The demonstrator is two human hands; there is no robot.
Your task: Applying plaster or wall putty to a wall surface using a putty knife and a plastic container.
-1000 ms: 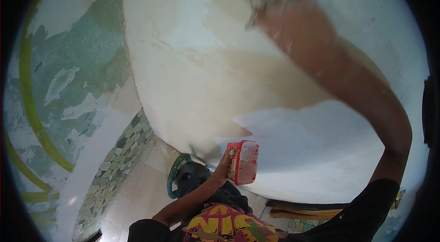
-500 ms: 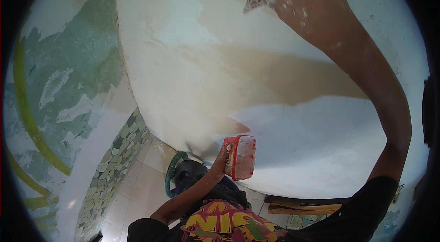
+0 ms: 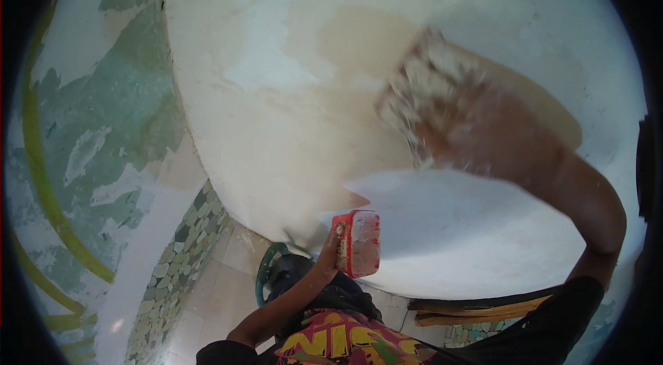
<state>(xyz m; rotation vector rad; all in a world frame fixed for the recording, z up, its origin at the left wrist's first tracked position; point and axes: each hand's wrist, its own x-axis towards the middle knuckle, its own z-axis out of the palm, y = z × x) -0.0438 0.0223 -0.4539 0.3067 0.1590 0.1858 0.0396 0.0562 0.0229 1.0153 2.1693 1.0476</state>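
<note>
Low in the middle, my left hand [image 3: 329, 254] is closed round the side of a rectangular red-and-white plastic tub [image 3: 364, 244], its broad whitish face smeared and turned to the right. My right hand [image 3: 449, 102] is over the pale wall [image 3: 262, 123] at upper right, thickly coated with white paste and blurred by motion. Its fingers look pressed together along a flat, straight-edged thing with a reddish rim, too smeared to name. Whether it touches the wall I cannot tell. Damp-looking beige patches and the arm's shadow mark the wall around it.
On the left is a second wall [image 3: 117, 109] with peeling green paint, white patches and yellow curved bands. A pebble-tiled strip [image 3: 176, 247] runs along its foot. Beside my legs stands a round green-rimmed object [image 3: 266, 272] on the tiled floor. Wooden boards [image 3: 476, 313] lie at lower right.
My right hand has come down the wall from the top edge, its elbow bending more. My left hand and the tub have shifted slightly down in the picture.
</note>
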